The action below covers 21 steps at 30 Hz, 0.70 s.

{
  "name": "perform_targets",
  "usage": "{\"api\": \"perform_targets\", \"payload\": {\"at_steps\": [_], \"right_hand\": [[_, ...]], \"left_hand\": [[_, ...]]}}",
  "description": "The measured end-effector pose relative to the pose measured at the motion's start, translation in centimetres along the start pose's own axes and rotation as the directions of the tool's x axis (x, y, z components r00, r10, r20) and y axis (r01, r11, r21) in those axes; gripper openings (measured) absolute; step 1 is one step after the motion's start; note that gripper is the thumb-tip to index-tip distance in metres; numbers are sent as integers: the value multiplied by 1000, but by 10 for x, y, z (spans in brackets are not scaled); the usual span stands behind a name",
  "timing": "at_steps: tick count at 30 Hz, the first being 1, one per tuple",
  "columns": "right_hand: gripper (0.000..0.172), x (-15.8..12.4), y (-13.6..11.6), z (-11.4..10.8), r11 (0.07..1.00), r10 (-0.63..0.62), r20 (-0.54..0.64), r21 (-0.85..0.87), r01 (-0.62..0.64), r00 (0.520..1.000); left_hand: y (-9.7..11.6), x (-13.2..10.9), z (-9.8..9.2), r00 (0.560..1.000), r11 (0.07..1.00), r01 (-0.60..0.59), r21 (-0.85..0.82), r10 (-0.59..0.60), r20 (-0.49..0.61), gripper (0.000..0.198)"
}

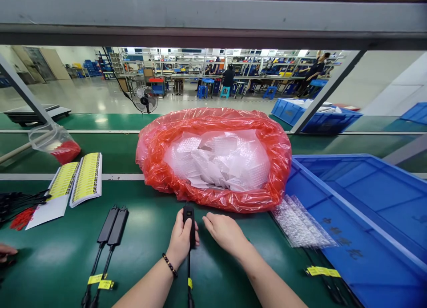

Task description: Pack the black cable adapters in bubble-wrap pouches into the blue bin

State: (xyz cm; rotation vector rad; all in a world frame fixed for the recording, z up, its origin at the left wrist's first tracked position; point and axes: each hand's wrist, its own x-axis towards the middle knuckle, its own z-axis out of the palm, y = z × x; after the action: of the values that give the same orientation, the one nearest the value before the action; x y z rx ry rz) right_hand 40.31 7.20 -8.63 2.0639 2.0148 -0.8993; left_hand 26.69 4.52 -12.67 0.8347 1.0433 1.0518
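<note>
My left hand (180, 239) is closed around a black box-shaped device with a cable (189, 216), thumb on its face. The cable runs down toward me and carries a yellow label. Just to the right, my right hand (225, 232) hovers close by with fingers curled together; what they hold, if anything, is hidden. Two similar black devices with cables (113, 225) lie side by side at the left, with yellow labels on their cords. Beyond my hands sits a red plastic bag (216, 203), its mouth spread wide around bubble-wrap bags (220, 161).
A big blue bin (350, 210) stands at the right, with bubble-wrapped cabled devices (302, 221) against it. Yellow label sheets (86, 176), black cables (20, 205) and red ties (23, 218) lie left. Another person's hand (6, 251) shows at the left edge. A metal beam (213, 18) crosses overhead.
</note>
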Motion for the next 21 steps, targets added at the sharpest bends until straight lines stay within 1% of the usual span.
{"api": "perform_targets", "payload": {"at_steps": [2, 4, 6, 7, 8, 10, 12, 13, 14, 15, 16, 17, 18, 19, 20, 21], "right_hand": [[60, 6, 4, 2, 993, 84, 9, -86, -83, 996], [59, 10, 6, 4, 989, 95, -5, -116, -95, 995], [58, 11, 6, 1, 988, 69, -82, -133, -79, 994], [55, 11, 4, -3, 990, 42, -172, -128, -65, 984], [52, 12, 3, -8, 992, -5, -261, -123, -28, 965], [49, 18, -3, -19, 989, -105, -414, -139, 51, 904], [44, 30, -13, -31, 973, -217, -490, -183, 143, 844], [43, 37, -19, -35, 964, -250, -500, -206, 167, 829], [42, 45, -25, -39, 958, -272, -493, -223, 182, 826], [42, 54, -31, -41, 954, -279, -472, -234, 186, 836], [43, 61, -37, -43, 954, -275, -433, -236, 187, 858], [45, 68, -42, -44, 955, -267, -381, -230, 189, 885], [47, 74, -45, -44, 956, -259, -324, -218, 195, 910], [49, 79, -48, -45, 959, -252, -270, -200, 202, 929], [50, 82, -50, -46, 962, -243, -225, -179, 205, 944], [50, 84, -51, -47, 966, -233, -194, -159, 203, 953]], "left_hand": [[3, 1, -1, 1000, 999, -2, -38, 2, -4, 57], [6, 2, -2, 1000, 998, 2, -60, -4, -25, 61], [7, 2, -4, 999, 997, 21, -78, -24, -41, 70], [6, 2, -5, 998, 995, 35, -89, -39, -45, 77], [4, 3, -4, 997, 993, 51, -102, -56, -48, 84], [-4, 5, 2, 995, 990, 76, -123, -83, -57, 94], [-12, 9, 10, 994, 989, 79, -124, -88, -62, 95], [-14, 11, 13, 996, 990, 71, -119, -78, -52, 90], [-11, 11, 12, 999, 994, 34, -103, -36, -25, 81], [-3, 10, 6, 992, 992, -124, -24, 124, -3, 65], [10, 5, -7, 935, 933, -352, 75, 349, 61, 48], [29, -3, -28, 686, 647, -723, 242, 714, 140, 35], [51, -13, -57, 253, 56, -869, 492, 904, 344, 38], [75, -25, -93, 51, -201, -836, 510, 898, 438, 36], [99, -36, -133, -77, -355, -781, 514, 872, 484, 33], [121, -44, -174, -201, -514, -685, 517, 815, 543, 31]]}}
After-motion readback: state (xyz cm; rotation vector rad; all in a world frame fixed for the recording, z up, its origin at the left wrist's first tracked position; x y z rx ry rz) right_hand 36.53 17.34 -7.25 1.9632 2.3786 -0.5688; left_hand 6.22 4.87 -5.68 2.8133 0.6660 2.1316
